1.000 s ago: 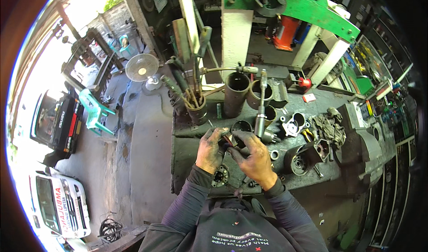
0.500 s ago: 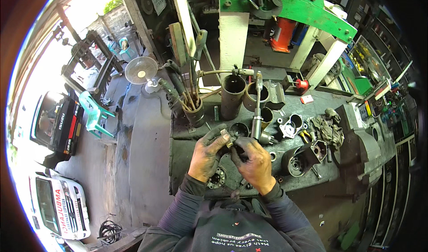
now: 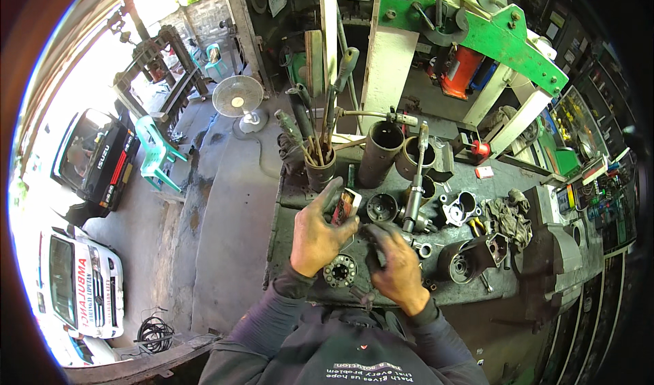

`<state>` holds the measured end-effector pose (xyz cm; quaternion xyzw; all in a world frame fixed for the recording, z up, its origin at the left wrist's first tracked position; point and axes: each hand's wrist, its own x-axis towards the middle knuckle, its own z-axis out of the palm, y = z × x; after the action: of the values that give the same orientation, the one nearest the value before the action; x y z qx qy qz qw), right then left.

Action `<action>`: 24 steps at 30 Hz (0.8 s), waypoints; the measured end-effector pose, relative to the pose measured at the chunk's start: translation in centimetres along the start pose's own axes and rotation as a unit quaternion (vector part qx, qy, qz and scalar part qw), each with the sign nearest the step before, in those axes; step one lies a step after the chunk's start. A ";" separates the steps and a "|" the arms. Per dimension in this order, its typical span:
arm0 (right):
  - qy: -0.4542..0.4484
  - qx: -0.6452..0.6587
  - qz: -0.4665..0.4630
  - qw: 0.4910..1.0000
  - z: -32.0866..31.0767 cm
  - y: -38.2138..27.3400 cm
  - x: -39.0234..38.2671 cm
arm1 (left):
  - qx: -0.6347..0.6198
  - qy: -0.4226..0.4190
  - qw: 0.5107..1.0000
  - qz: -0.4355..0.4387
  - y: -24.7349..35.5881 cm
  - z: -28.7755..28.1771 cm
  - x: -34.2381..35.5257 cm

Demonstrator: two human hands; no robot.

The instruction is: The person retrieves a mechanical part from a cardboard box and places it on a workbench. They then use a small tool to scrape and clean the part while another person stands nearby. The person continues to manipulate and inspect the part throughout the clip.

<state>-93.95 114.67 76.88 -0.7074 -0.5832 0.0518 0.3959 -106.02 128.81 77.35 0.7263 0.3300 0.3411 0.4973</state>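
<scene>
Over the workbench, my left hand point(image 3: 318, 237) grips a small open box point(image 3: 347, 205), red inside with a pale edge, between thumb and fingers. Across from it my right hand point(image 3: 400, 268) has its thumb and forefinger apart, with nothing visible between them. Both hands have blackened fingers. Just beyond them lies a dark round cup-shaped part point(image 3: 381, 208). A round metal plate with a ring of holes point(image 3: 340, 271) rests on the bench between my wrists. A long-handled ratchet wrench point(image 3: 416, 193) stands beyond my right hand.
Beyond my hands stand a tall metal cylinder point(image 3: 381, 155) and a can of tools point(image 3: 320, 174). To the right are a silver housing point(image 3: 462, 209), a round motor casing point(image 3: 463, 264) and a dirty rag point(image 3: 511, 218). A green-and-white press frame point(image 3: 490, 41) rises behind the bench point(image 3: 300, 225).
My hands have moved apart from their earlier close position. The red-and-pale box now shows in my left hand. The whole view has shifted, moving the scene rightward.
</scene>
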 end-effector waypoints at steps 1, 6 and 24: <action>0.001 0.013 0.022 1.000 -0.9 -0.1 0.2 | 0.048 -0.026 0.998 0.016 0.2 -0.7 0.1; -0.008 0.022 -0.065 0.998 -3.0 1.0 3.6 | 0.201 -0.134 0.968 0.071 1.5 -2.3 -0.4; -0.180 -0.161 -0.146 0.960 -0.7 2.0 5.5 | 0.208 -0.187 0.948 0.153 0.1 -2.8 0.6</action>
<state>-90.28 119.11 78.28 -0.6480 -0.7422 0.0254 0.1691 -107.99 130.70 78.30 0.9062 0.1794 0.1946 0.3298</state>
